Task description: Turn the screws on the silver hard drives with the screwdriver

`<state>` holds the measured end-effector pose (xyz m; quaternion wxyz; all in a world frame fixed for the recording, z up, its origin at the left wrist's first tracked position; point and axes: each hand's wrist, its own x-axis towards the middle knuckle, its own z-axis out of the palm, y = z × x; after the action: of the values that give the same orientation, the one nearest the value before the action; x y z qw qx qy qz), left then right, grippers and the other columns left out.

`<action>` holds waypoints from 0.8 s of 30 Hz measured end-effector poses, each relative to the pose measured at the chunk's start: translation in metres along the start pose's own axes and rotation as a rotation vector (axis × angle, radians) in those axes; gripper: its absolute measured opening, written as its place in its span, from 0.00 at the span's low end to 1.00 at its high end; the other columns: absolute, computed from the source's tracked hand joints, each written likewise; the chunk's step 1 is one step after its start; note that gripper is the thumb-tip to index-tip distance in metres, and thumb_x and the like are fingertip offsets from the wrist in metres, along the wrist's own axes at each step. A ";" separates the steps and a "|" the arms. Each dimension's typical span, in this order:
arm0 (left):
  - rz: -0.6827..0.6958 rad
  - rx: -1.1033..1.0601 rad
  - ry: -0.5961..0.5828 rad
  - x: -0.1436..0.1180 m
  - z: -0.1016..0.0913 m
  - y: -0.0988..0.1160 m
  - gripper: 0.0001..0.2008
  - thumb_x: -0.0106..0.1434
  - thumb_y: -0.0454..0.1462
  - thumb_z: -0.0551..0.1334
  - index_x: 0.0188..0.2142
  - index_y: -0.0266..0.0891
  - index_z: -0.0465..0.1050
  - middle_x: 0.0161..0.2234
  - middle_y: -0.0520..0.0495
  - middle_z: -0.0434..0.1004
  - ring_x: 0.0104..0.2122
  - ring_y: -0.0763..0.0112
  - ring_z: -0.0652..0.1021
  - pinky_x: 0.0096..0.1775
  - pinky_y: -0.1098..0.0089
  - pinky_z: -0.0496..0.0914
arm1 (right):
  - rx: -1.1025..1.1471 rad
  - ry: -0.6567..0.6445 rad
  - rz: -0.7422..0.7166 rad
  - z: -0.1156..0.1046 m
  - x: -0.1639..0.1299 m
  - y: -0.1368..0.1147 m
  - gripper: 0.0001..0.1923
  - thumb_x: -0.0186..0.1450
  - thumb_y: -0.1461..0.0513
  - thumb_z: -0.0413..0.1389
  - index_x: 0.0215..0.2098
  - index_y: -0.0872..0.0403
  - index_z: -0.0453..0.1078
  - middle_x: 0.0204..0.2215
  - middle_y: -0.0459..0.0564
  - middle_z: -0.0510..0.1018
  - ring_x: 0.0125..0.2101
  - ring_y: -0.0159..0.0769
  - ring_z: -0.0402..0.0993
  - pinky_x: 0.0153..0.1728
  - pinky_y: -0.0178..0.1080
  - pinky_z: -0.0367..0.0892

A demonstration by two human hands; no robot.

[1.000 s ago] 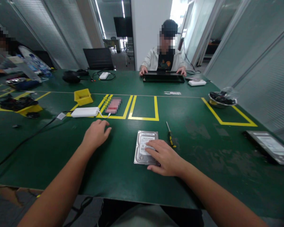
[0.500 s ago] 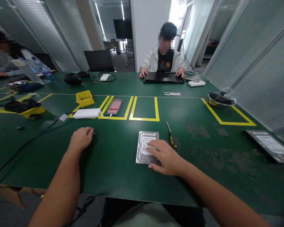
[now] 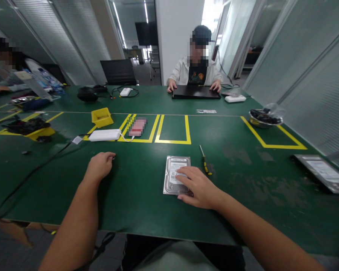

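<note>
Whereas a sec ago the left hand (image 3: 101, 165) lay flat w/ fingers spread nearer the white power bank (image 3: 104, 135), it now sits pulled back and curled loosely into a narrow fist on the green counter (image 3: 135, 188); a tiny dark bit shows at its fingertips, can't tell if it's pinched. The right hand (image 3: 199, 187) hasn't budged: fingers flat, fairly spread, pressing on the near right part of the hard drive (image 3: 175, 173), gripping nothing. Drive lies flat, label up, same spot, in front of the person, short of the yellow tape boxes (image 3: 173, 130). A screwdriver (image 3: 205, 164) lies just beside it on the right, apart from drive and hand. Btwn the two hands there's a bare stretch of counter. The near edge runs close under both forearms. Right of the screwdriver, open green runs out to a flat grey device (image 3: 322, 173) near the right edge. Left side, a black cable (image 3: 39, 165) trails toward the near edge.
</note>
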<state>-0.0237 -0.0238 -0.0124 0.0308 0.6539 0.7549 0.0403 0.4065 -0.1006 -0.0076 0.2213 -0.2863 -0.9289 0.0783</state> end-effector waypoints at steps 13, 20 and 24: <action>-0.130 -0.031 -0.032 -0.008 -0.013 0.009 0.21 0.65 0.45 0.54 0.51 0.40 0.77 0.47 0.41 0.81 0.48 0.50 0.79 0.47 0.58 0.72 | -0.006 -0.009 0.002 0.000 0.000 0.000 0.28 0.64 0.53 0.59 0.58 0.59 0.66 0.57 0.64 0.70 0.58 0.54 0.65 0.58 0.57 0.61; -0.140 -0.045 -0.037 -0.007 -0.012 0.014 0.20 0.63 0.45 0.57 0.49 0.38 0.77 0.44 0.40 0.82 0.46 0.52 0.80 0.45 0.60 0.73 | 0.008 -0.014 0.010 0.000 0.000 0.001 0.28 0.64 0.53 0.60 0.58 0.58 0.67 0.58 0.64 0.70 0.59 0.53 0.64 0.59 0.57 0.60; -0.212 -0.022 -0.049 -0.008 -0.013 0.014 0.19 0.63 0.47 0.58 0.46 0.41 0.78 0.45 0.40 0.82 0.45 0.49 0.79 0.41 0.58 0.73 | 0.008 -0.023 0.017 -0.001 0.001 0.001 0.28 0.64 0.53 0.59 0.58 0.58 0.66 0.58 0.64 0.71 0.59 0.53 0.64 0.59 0.57 0.61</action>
<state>-0.0102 -0.0297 0.0022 0.0605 0.5706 0.8185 0.0292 0.4067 -0.0996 -0.0069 0.2110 -0.2924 -0.9286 0.0874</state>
